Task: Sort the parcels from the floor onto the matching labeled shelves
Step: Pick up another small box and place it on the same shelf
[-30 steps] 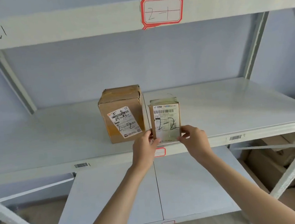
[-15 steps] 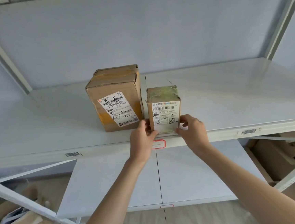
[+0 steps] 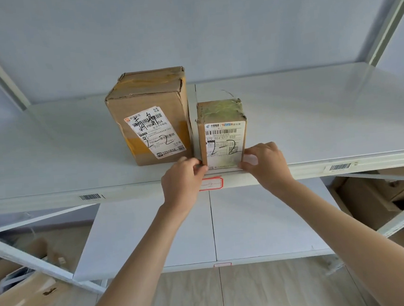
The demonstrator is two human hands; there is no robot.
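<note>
A small brown parcel (image 3: 222,131) marked "2-2" stands upright at the front edge of the white middle shelf (image 3: 315,118). My left hand (image 3: 182,181) pinches its lower left corner. My right hand (image 3: 265,164) holds its lower right corner. A larger brown parcel (image 3: 150,116), also marked "2-2", stands just to its left, close beside it. A red-framed label (image 3: 211,183) sits on the shelf's front rail, directly below the small parcel and partly covered by my left hand.
A lower white shelf (image 3: 263,220) lies under my arms. Cardboard boxes (image 3: 383,198) are stacked low at the right, and more cardboard (image 3: 20,295) lies on the floor at the left. Slanted white frame struts cross both lower corners. Barcode stickers mark the shelf rail.
The small parcel has come down onto the shelf edge next to the larger one, with both hands still on its lower corners. The view has tilted down, and the upper shelf has left the frame.
</note>
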